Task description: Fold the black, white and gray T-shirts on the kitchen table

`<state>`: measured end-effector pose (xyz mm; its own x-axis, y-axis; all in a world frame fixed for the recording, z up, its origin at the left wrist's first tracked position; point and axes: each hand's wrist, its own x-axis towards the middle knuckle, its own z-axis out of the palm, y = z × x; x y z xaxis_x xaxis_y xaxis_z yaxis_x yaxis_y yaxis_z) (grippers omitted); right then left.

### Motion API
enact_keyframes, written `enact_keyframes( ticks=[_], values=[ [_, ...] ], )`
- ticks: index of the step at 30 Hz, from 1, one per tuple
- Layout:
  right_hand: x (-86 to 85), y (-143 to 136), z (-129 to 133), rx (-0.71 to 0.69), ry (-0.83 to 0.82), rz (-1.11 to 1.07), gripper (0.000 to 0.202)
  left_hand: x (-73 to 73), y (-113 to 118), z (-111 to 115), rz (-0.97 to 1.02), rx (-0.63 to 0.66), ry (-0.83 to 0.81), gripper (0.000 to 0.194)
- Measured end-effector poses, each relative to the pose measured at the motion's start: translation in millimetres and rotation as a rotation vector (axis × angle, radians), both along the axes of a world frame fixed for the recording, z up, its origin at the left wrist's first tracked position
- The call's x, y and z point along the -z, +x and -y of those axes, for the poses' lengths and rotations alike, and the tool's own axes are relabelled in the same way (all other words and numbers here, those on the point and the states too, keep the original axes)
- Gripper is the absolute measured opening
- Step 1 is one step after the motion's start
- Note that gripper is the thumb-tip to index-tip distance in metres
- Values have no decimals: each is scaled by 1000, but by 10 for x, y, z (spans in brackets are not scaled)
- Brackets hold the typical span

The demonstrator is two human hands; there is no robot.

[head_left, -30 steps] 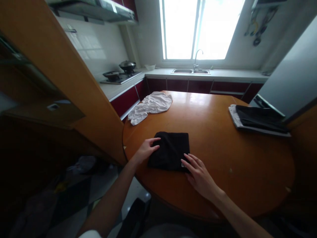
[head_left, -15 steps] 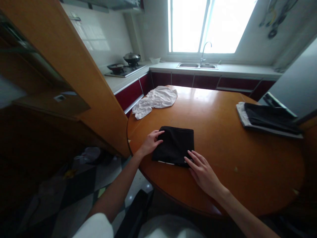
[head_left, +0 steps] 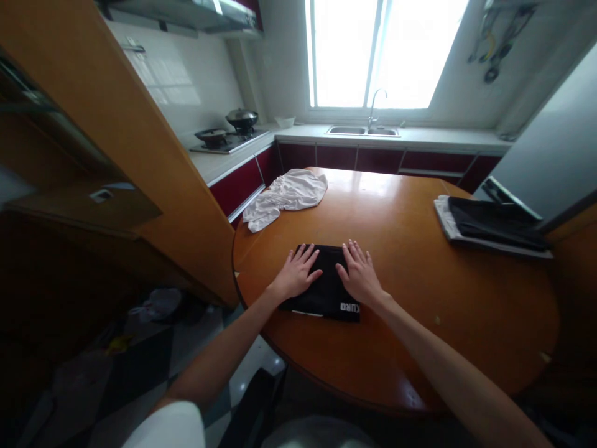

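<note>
A black folded cloth [head_left: 321,292] lies flat near the front edge of the round wooden table [head_left: 401,230], with white lettering at its lower right corner. On its upper left part my left hand [head_left: 297,272] rests palm down, fingers spread. My right hand [head_left: 360,274] lies open on the upper right part, its fingers reaching the far edge. Neither hand grasps anything.
A crumpled white garment [head_left: 291,191] lies at the table's back left. Folded dark and grey cloths [head_left: 494,224] are stacked at the right. Behind are a counter [head_left: 448,138], a sink [head_left: 347,130] and a stove with pans [head_left: 241,118].
My right hand has moved from the lower right corner up to the cloth's upper right part, uncovering the lettering. My left hand has shifted further onto the cloth, and its fingers now lie flat.
</note>
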<state>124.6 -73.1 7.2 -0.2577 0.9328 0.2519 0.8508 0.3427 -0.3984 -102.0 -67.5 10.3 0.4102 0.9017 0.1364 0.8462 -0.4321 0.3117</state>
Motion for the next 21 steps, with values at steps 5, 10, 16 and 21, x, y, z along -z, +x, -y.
enact_keyframes(
  ticks=[5, 10, 16, 21],
  values=[
    [187, -22, 25, 12, -88, 66, 66, 151, -86, 3, 0, -17, 0, 63],
    [55, -34, 164, 20, -13, 13, 62, 142, -66, 7, -21, -13, -1, 63],
    [86, -76, 467, -142, -37, 69, 63, 149, -64, 9, -20, -11, 19, 63],
    [51, -87, 522, -110, 21, 37, 60, 136, -61, 11, -25, -17, 7, 63]
  ],
)
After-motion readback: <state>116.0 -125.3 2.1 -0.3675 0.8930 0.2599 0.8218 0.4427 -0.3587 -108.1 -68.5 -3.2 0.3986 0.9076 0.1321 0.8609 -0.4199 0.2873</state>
